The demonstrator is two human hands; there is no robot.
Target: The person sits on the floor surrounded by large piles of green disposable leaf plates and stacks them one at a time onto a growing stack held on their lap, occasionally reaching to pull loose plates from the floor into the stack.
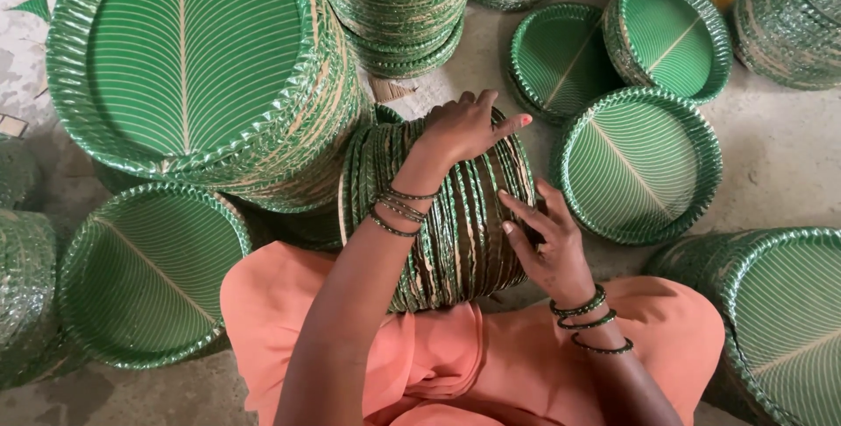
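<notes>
Head view: plate bundle [455, 224] lying on its side across lap, on orange cloth [438, 356], rims facing up. Left hand [469, 128] pressing down over bundle top, fingers spread, palm flat, not closed around anything. Right hand [547, 246] touching bundle's right side, fingertips picking at rims, fingers loosely open. Tall stack [201, 67] crowding bundle at left. Single plates [639, 167] lying just right; more stacks ringing around. Bare concrete floor [771, 145] showing between stacks.
</notes>
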